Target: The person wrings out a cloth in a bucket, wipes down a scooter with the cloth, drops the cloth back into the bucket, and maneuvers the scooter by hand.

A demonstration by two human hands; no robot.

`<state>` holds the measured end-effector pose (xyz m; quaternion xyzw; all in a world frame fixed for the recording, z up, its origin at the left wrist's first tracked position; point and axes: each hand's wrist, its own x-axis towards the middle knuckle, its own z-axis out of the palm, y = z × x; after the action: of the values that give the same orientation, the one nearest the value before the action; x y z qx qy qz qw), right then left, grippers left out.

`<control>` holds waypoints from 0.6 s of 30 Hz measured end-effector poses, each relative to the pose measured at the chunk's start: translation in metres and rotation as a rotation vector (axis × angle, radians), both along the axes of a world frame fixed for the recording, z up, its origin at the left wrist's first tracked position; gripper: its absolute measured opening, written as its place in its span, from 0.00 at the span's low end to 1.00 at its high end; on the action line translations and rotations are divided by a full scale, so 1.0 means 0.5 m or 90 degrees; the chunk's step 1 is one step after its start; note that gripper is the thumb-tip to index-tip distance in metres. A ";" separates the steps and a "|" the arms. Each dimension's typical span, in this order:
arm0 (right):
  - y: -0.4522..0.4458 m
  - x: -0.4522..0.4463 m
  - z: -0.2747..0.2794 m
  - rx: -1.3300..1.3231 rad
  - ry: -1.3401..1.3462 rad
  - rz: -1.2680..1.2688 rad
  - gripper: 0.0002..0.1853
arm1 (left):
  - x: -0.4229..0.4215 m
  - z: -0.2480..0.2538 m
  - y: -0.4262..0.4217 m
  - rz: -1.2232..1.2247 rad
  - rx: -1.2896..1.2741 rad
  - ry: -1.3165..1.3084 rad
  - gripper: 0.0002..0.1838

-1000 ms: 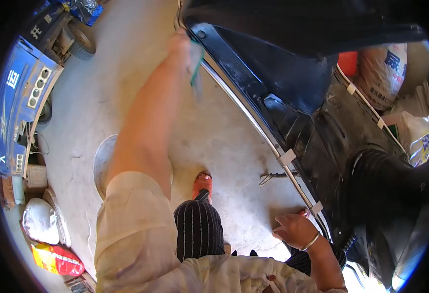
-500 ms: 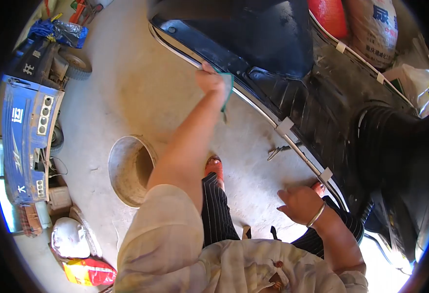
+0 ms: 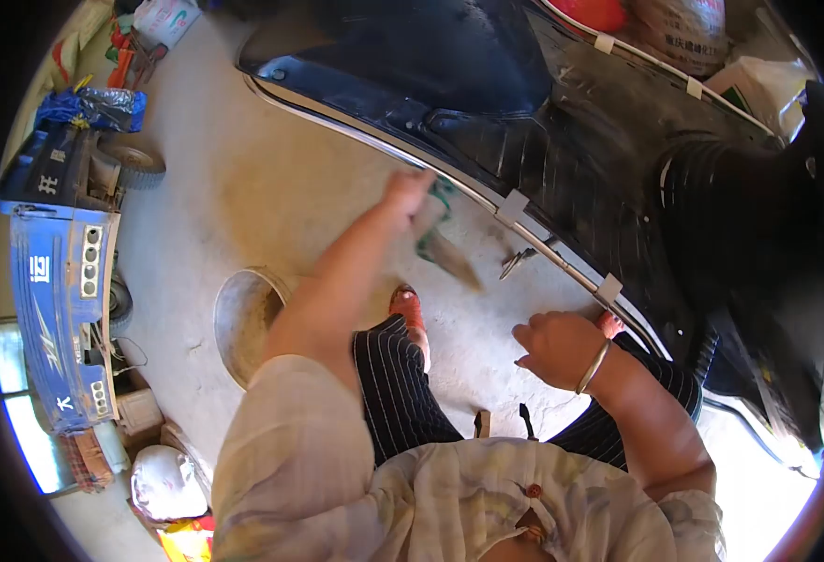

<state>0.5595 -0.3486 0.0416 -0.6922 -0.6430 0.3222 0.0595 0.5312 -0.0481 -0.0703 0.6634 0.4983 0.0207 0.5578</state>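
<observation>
Right now I have the left hand's fingers closed on a green-edged cloth point(image 3: 449, 258), blurred and hanging beside the metal rail point(image 3: 562, 261) on the near side of the black vehicle point(image 3: 608, 187). My right hand point(image 3: 562, 348) hovers empty, fingers partly curled and slightly parted; the bucket point(image 3: 238, 323) stands left, below the left hand point(image 3: 405, 195).

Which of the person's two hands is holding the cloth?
The left hand, close beside the metal rail, holds the blurred, green-edged cloth; the right hand, with a bangle at its wrist, shows no cloth.
</observation>
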 end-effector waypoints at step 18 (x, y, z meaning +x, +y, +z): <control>-0.007 -0.006 0.006 0.033 0.020 -0.008 0.13 | 0.042 0.004 0.112 0.286 0.509 -0.214 0.33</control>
<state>0.5568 -0.3521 0.0447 -0.6894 -0.6455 0.3163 0.0895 0.5524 0.0077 -0.0681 0.6891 0.4852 0.4372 0.3140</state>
